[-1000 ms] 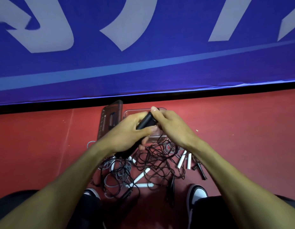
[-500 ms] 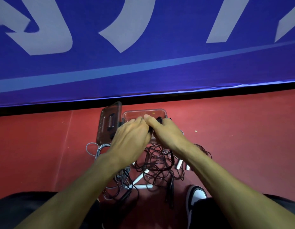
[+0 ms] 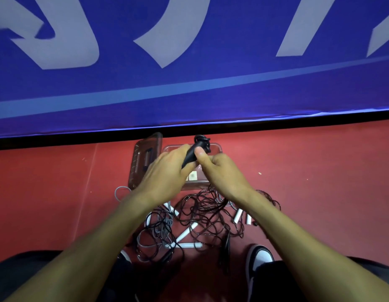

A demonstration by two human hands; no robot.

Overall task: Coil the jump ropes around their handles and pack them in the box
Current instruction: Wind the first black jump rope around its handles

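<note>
Here the left hand [image 3: 167, 171] and right hand [image 3: 219, 171] both grip the black handle [image 3: 190, 156] just above the clear box [image 3: 218, 147], the stiff place to hold, since its thin cord [image 3: 203, 141] looks light, limp and tangle-prone.

From my feed, a deep blue fabric banner [image 3: 189, 88] with large pale grey lettering and a lighter blue stripe fills the upper half, ending in a black strip [image 3: 276, 125] along its lower edge. Below it I see a red sports floor [image 3: 319, 171] with a faint pale line at left and a few small light specks. At the bottom, a black-and-white sneaker [image 3: 260, 257] rests on the floor, beside dark trousers [image 3: 276, 280].
</note>
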